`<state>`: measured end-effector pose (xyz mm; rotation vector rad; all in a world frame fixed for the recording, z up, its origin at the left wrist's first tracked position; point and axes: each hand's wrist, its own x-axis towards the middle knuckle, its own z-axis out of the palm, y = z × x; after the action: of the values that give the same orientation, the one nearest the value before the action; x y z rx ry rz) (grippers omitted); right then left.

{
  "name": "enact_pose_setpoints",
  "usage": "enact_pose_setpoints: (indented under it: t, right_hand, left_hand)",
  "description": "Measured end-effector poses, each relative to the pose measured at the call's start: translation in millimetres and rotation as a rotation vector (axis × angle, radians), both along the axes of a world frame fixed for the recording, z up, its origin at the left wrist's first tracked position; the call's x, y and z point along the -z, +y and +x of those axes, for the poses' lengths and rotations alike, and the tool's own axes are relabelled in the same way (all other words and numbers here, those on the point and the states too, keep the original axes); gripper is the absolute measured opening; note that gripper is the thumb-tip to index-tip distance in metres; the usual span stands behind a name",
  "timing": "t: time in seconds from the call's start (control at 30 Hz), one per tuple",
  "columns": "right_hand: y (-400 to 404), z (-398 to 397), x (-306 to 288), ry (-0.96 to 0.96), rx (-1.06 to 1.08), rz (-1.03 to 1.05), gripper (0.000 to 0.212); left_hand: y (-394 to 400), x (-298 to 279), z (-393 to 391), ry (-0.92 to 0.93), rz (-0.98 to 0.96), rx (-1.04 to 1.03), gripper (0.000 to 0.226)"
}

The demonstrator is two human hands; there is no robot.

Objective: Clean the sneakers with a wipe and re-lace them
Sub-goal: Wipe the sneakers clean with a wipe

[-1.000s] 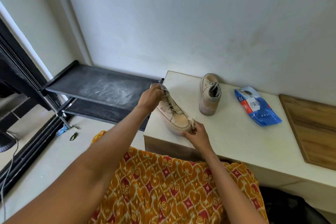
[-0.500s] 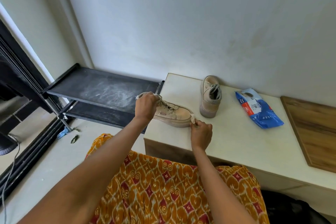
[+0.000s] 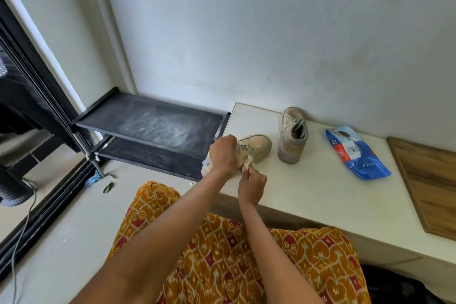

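Now the left hand (image 3: 222, 154) grips the near sneaker (image 3: 255, 147) at its collar, while just below it the right hand (image 3: 252, 184) pinches a wipe (image 3: 247, 163) against the shoe's side.

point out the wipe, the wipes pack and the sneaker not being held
wipe (image 3: 247, 165): head view, on the crumpled white part above the right hand's fingertips.
wipes pack (image 3: 359, 157): head view, on the blue middle of the pack.
second sneaker (image 3: 290, 134): head view, on its upper beside the laces.
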<state>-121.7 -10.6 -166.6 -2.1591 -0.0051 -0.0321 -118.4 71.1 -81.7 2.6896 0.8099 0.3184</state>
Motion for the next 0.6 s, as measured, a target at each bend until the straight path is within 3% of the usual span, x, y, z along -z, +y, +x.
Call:
enact_pose_setpoints:
  t: [0.1, 0.23, 0.33, 0.43, 0.6]
  right_hand:
    - [-20, 13, 8, -0.015, -0.091, -0.026, 0.027]
    - [-35, 45, 5, 0.087, 0.174, 0.056, 0.030]
    - [-33, 66, 1, 0.180, 0.206, 0.088, 0.031]
    - [-18, 69, -4, 0.253, 0.147, 0.164, 0.028]
    - [10, 39, -7, 0.278, 0.055, 0.236, 0.025]
  left_hand:
    - [12, 2, -2, -0.020, -0.023, 0.086, 0.015]
    - [52, -1, -23, 0.079, 0.164, 0.548, 0.028]
    - [74, 0, -35, 0.158, 0.177, 0.739, 0.027]
    - [65, 2, -31, 0.133, 0.182, 0.703, 0.023]
    - [8, -2, -17, 0.024, 0.196, 0.412, 0.019]
